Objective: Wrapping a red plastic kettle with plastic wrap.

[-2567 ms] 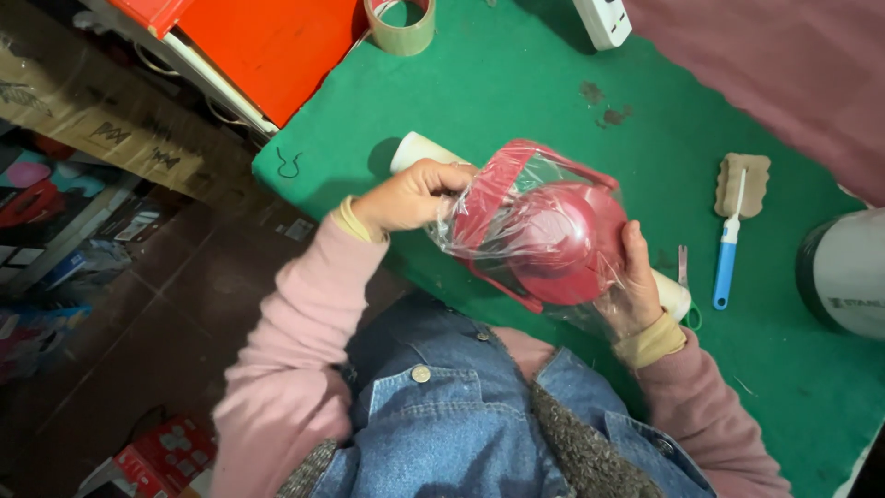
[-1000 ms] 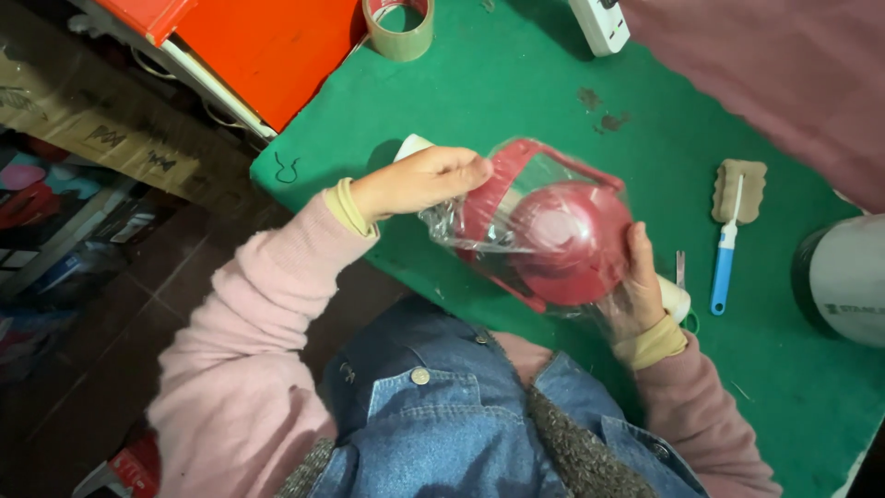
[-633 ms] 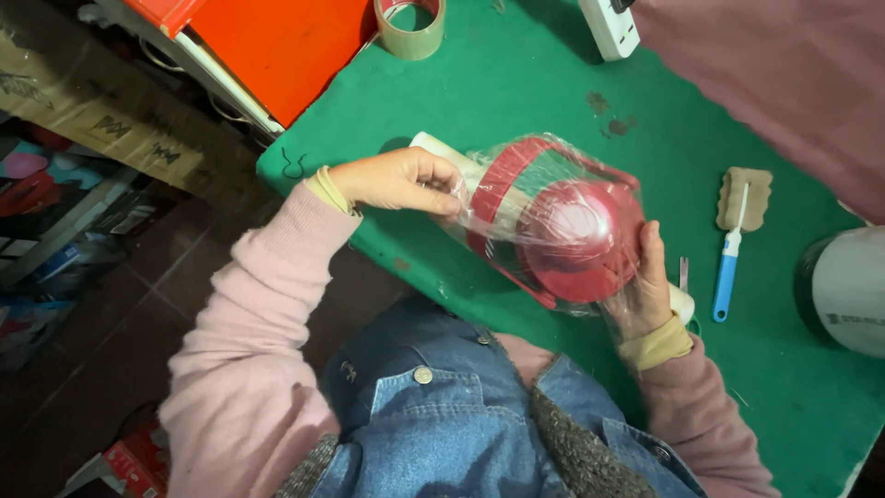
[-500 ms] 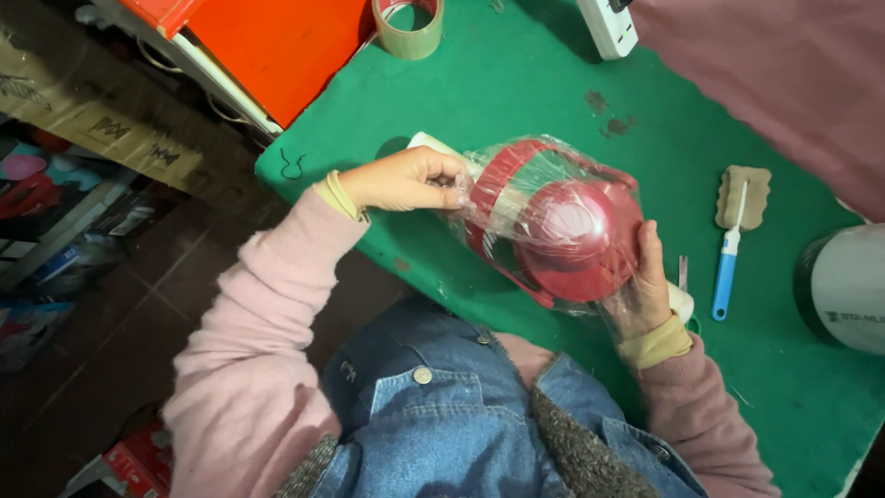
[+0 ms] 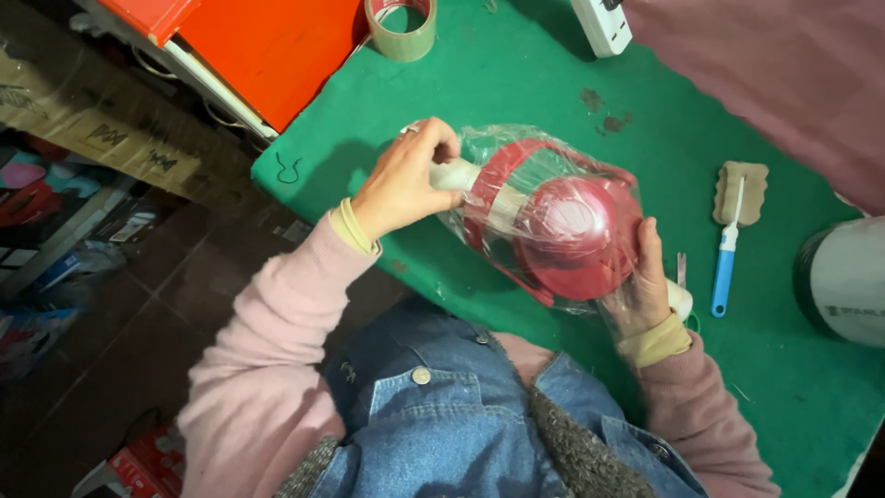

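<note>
- A red round-bodied jug [image 5: 562, 231] wrapped in a clear plastic bag [image 5: 498, 152] is held just above the green tabletop [image 5: 516, 74], near its front edge.
- The left hand [image 5: 406, 180] is closed on the bag's gathered end, beside a white tube-like part.
- The right hand [image 5: 641, 286] is clamped against the jug's far side, through the plastic.
- A roll of brown tape [image 5: 401, 23] lies near an orange box [image 5: 277, 46].
- A blue-handled brush [image 5: 728, 249] lies by a white cylinder [image 5: 843, 281].
</note>
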